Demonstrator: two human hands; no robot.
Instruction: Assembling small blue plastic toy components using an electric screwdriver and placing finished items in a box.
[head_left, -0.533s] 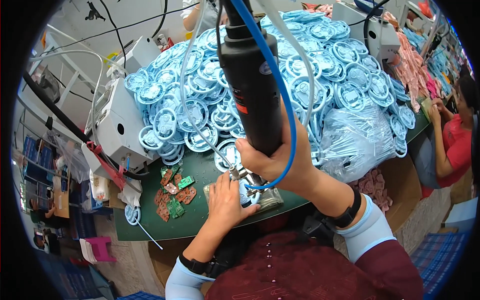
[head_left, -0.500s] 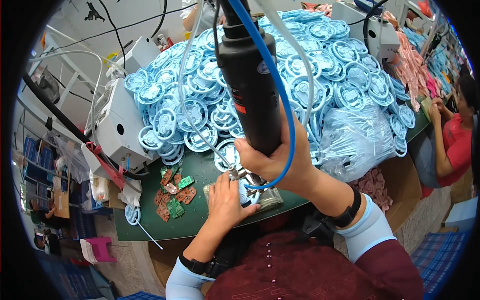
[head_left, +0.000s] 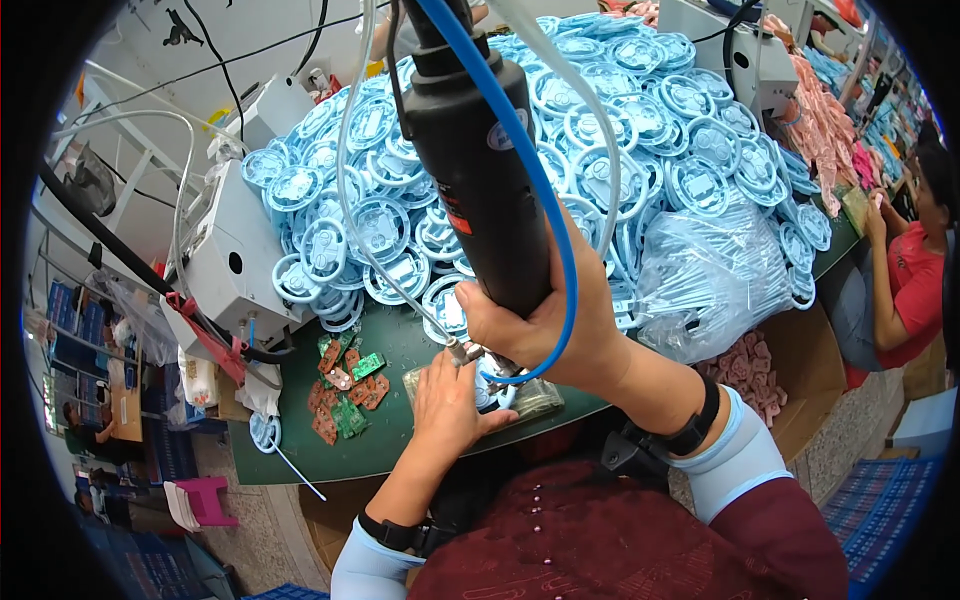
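My right hand [head_left: 550, 315] is wrapped round a black power screwdriver [head_left: 485, 190], which tilts with its top toward the left. A blue hose and clear tubes run to the tool. Its metal tip is over a round light-blue plastic part [head_left: 492, 395], which is mostly covered by the tool and my hands. That part rests on a clear, pale block [head_left: 540, 398] at the table's near edge. My left hand [head_left: 450, 403] holds the part at its left side, fingers near the metal tip and thumb along the near rim.
A large heap of light-blue round parts [head_left: 380, 230] fills the table's back. A clear bag [head_left: 710, 280] sits at right. Small green and brown boards [head_left: 345, 390] lie left, near a white machine box [head_left: 240, 255]. A co-worker [head_left: 905, 280] sits at far right.
The screwdriver's body has swung slightly to the left, with my right hand following. My left hand stays nearly in place. The co-worker's hands at right have shifted a little.
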